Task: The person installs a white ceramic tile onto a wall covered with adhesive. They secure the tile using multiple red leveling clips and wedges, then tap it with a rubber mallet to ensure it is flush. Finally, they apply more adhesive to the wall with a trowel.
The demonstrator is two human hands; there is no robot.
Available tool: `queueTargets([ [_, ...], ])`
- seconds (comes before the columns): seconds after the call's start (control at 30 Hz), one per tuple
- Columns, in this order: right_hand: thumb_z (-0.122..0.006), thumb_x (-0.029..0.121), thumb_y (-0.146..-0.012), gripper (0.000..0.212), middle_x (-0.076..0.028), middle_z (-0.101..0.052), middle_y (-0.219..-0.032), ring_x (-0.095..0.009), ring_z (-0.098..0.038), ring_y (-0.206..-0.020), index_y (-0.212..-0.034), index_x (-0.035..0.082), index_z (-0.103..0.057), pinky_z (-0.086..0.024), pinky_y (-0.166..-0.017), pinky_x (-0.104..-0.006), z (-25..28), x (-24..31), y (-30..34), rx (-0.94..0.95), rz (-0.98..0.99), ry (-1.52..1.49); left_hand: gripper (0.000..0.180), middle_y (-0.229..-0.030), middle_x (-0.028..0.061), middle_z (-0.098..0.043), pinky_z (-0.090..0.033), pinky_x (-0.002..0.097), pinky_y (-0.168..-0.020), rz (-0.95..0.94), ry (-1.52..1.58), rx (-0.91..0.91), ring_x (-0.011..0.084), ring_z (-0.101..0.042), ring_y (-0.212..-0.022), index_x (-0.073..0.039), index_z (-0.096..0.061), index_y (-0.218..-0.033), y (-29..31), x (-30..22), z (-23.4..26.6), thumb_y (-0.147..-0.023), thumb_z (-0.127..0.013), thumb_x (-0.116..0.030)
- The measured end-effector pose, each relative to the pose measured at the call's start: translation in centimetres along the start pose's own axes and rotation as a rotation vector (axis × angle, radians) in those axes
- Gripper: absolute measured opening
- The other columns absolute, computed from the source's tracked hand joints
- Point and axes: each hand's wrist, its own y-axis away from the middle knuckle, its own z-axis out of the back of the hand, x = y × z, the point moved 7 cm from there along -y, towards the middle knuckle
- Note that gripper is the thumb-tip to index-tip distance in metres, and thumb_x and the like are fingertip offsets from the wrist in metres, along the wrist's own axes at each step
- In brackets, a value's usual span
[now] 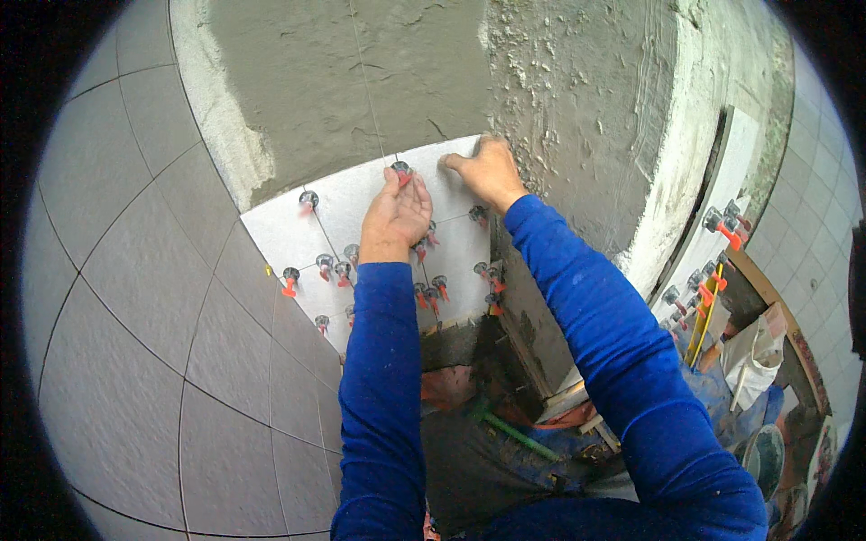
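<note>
Light grey-white tiles stand against the mortared surface, dotted with several tile levelers that have black round bases and red handles. My left hand, palm turned up, has its fingers closed around the red handle of a tile leveler at the upper joint between two tiles. My right hand grips the top right corner of the right-hand tile, thumb on its face and fingers over the edge. Another tile leveler sits at the upper left joint. A thin string runs down toward the leveler in my left hand.
Wet grey mortar covers the surface above the tiles. Large dark grey tiles spread along the left. At the right stands a narrow tiled strip with more levelers. A white sack, a bucket and a green rod lie lower down.
</note>
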Motion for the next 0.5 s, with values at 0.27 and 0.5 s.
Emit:
queueTargets([
  [0.27,-0.080,0.042,-0.080,0.087,-0.035,-0.061,-0.126,-0.044,-0.063,-0.118,-0.139,-0.008,-0.041,-0.049,-0.101,-0.0470,-0.3,2.2,1.9,0.004,0.066,-0.074,0.042,-0.129,0.0160,-0.063,-0.049,0.0463,-0.104,0.066,-0.059,0.101,0.0304,-0.060,-0.124,-0.003,-0.052,-0.122,1.0,0.1,-0.4,-0.105,-0.057,-0.041],
  [0.5,-0.076,0.033,-0.080,0.063,-0.033,-0.056,-0.129,-0.051,-0.062,-0.110,-0.127,0.001,-0.049,-0.050,-0.096,-0.0539,-0.4,1.5,1.7,0.076,0.021,-0.083,0.037,-0.147,0.0250,-0.052,-0.038,0.0528,-0.115,0.138,0.156,0.161,0.0375,-0.045,-0.143,-0.007,-0.052,-0.116,0.8,1.7,-1.3,-0.109,-0.044,-0.042],
])
